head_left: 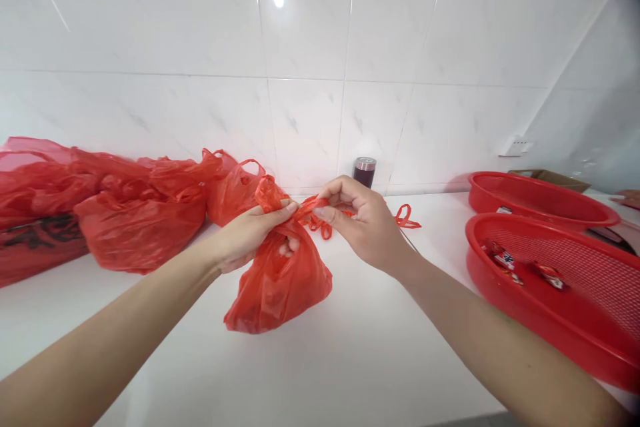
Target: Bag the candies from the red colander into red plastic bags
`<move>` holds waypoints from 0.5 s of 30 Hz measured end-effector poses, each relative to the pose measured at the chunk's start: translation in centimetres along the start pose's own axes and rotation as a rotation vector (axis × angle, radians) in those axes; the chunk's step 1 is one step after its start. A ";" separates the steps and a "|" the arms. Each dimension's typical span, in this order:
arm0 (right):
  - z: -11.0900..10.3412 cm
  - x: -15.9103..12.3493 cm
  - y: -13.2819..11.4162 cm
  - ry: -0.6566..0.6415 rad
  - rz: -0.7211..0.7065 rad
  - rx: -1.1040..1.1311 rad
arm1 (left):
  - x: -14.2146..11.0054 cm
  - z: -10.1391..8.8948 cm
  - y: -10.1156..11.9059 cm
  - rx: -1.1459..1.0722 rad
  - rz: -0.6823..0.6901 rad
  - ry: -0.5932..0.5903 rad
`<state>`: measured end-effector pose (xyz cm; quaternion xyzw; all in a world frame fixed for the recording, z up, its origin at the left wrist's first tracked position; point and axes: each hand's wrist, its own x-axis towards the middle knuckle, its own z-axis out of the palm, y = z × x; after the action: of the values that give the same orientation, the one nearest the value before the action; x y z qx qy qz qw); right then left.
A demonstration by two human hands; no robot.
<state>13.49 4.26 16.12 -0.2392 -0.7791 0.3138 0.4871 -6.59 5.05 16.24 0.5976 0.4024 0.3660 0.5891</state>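
Observation:
A filled red plastic bag (pixel 283 287) is gathered at its neck in front of me, its lower part bulging above or on the white table. My left hand (pixel 260 230) grips the neck, thumb on top and fingers partly hidden behind the plastic. One twisted handle sticks up past the left thumb. Pinched between the thumb and fingers of my right hand (pixel 357 220) is the other handle, stretched to the right. What the bag contains cannot be made out.
More red plastic bags (pixel 145 230) sit along the left. Behind my right hand stands a dark cup with a metal lid (pixel 365 172). At right, a red mesh basket (pixel 590 280) holds several small wrapped packets; another red basket (pixel 545 197) is behind it. A socket (pixel 517 145) is on the tiled wall.

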 end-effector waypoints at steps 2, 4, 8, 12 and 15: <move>0.2 -0.6 -1.6 -0.150 -0.124 -0.001 | -0.4 -0.3 0.1 0.068 0.029 -0.057; 0.3 -0.9 -2.2 -0.293 -0.226 -0.020 | -0.9 -0.5 0.3 0.192 0.069 -0.126; 1.0 -0.3 0.6 -0.171 -0.008 0.034 | -1.5 0.3 0.6 0.531 0.024 -0.212; 2.4 0.1 5.1 -0.146 0.303 0.204 | -1.0 1.9 -0.2 0.790 0.120 0.093; 3.0 -0.2 6.4 -0.088 0.337 0.486 | -0.2 2.4 -1.8 0.944 0.374 0.345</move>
<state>11.31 7.79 10.38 -0.2278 -0.6507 0.5776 0.4370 -4.59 3.89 14.41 0.7902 0.5007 0.3370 0.1065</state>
